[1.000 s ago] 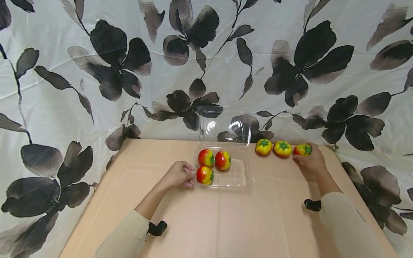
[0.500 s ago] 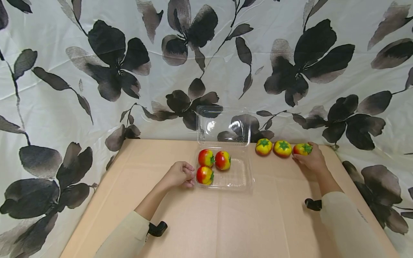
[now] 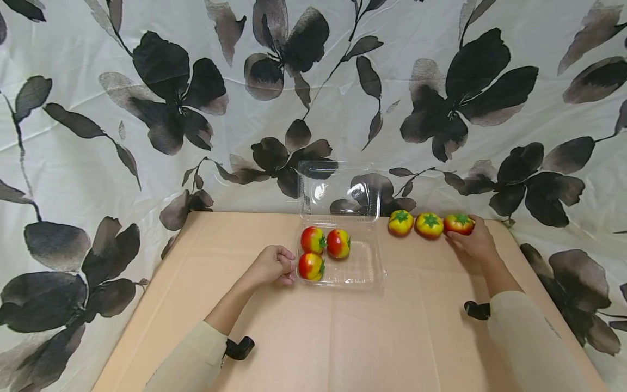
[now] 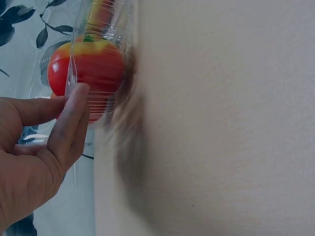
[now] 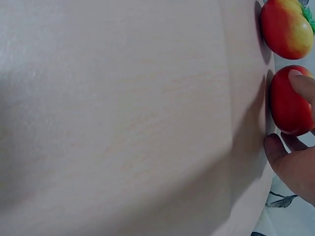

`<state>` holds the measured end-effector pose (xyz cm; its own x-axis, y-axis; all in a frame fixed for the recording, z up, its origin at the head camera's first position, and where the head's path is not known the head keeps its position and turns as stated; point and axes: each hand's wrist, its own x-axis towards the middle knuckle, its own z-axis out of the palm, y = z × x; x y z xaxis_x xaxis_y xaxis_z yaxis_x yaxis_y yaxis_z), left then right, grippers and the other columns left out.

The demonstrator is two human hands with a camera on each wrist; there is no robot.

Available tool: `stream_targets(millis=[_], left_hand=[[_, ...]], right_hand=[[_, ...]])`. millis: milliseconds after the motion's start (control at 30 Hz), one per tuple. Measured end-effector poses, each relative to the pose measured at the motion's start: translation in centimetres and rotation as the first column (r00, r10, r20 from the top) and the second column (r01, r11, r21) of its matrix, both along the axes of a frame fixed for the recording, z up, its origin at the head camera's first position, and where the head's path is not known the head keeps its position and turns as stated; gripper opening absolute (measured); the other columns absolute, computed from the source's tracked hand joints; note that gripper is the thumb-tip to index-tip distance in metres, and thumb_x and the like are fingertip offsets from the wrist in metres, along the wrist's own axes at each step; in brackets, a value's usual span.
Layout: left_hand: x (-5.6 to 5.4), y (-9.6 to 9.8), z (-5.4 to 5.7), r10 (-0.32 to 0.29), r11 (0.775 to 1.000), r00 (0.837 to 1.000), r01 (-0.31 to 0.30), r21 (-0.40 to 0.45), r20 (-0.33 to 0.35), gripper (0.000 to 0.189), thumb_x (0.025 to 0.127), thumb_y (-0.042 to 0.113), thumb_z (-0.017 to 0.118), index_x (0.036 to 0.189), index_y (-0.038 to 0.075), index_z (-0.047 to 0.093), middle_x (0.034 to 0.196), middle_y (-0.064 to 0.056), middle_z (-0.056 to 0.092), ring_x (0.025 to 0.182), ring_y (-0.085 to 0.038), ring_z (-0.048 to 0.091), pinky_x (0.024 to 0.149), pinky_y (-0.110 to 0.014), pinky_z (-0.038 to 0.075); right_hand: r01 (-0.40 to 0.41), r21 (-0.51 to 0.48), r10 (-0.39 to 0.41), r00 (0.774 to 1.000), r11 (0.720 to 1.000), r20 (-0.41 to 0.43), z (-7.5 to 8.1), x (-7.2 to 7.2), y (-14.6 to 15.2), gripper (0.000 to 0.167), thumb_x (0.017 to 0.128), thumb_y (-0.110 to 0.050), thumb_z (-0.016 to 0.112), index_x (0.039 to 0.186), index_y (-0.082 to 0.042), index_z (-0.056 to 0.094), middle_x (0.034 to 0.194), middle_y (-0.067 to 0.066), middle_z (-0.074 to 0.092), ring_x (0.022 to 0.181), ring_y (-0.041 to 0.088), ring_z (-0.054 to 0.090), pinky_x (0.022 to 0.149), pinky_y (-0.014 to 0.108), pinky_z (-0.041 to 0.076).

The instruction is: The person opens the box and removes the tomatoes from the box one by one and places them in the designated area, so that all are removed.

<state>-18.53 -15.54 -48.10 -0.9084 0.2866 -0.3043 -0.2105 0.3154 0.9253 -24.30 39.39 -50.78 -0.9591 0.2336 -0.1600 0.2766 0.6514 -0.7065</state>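
A clear plastic clamshell container (image 3: 364, 272) stands with its lid (image 3: 338, 190) raised at the back. Inside its left part are three red-and-yellow tomatoes (image 3: 311, 266) with green tops. My left hand (image 3: 272, 265) pinches the container's left rim between thumb and fingers, and the left wrist view shows this hand (image 4: 47, 135) up close beside a tomato (image 4: 91, 64). At the back right, my right hand (image 3: 475, 241) holds the rightmost tomato (image 3: 458, 224) of a row. Its thumb lies on that tomato (image 5: 290, 105) in the right wrist view, with the fingers at the other side.
Two more tomatoes, a left one (image 3: 400, 223) and a middle one (image 3: 429, 226), stand in the row between the container and my right hand. All sits near the back edge of a tan table (image 3: 372, 337). A floral cloth (image 3: 362, 109) hangs behind.
The tomato in my right hand has turned, with its green top now facing more upward and more red showing in front. My left hand and the container stay put.
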Motion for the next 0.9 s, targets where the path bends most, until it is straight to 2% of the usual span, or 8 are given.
stream_targets(millis=[267, 600, 900], left_hand=[[-0.03, -0.01, -0.07, 0.006, 1.000, 1.000, -0.006, -0.005, 0.005, 0.020, 0.095, -0.009, 0.062, 0.113, -0.011, 0.056, 0.082, -0.017, 0.068, 0.063, -0.020, 0.070, 0.069, -0.044, 0.067], [-0.05, -0.09, -0.14, -0.001, 1.000, 1.000, 0.001, -0.005, 0.002, 0.021, 0.094, -0.008, 0.062, 0.114, -0.012, 0.056, 0.082, -0.017, 0.067, 0.062, -0.019, 0.069, 0.069, -0.044, 0.067], [-0.16, -0.19, -0.30, -0.007, 1.000, 1.000, 0.007, -0.012, -0.007, 0.021, 0.095, -0.007, 0.062, 0.114, -0.012, 0.056, 0.082, -0.017, 0.068, 0.062, -0.019, 0.069, 0.068, -0.044, 0.067]], right_hand=[[-0.009, -0.016, 0.009, 1.000, 1.000, 0.003, -0.20, -0.15, 0.33, 0.086, 0.105, -0.028, 0.058, 0.159, 0.007, 0.001, 0.159, 0.043, 0.014, 0.145, 0.062, 0.021, 0.122, 0.071, 0.023], [0.004, -0.021, -0.004, 1.000, 1.000, 0.026, -0.17, 0.00, 0.39, 0.089, 0.105, -0.031, 0.060, 0.160, 0.006, 0.000, 0.160, 0.042, 0.013, 0.146, 0.061, 0.020, 0.122, 0.070, 0.024], [-0.010, -0.020, 0.010, 1.000, 1.000, 0.010, -0.05, 0.11, 0.41, 0.090, 0.104, -0.029, 0.060, 0.159, 0.008, 0.000, 0.160, 0.043, 0.012, 0.146, 0.061, 0.020, 0.122, 0.070, 0.023]])
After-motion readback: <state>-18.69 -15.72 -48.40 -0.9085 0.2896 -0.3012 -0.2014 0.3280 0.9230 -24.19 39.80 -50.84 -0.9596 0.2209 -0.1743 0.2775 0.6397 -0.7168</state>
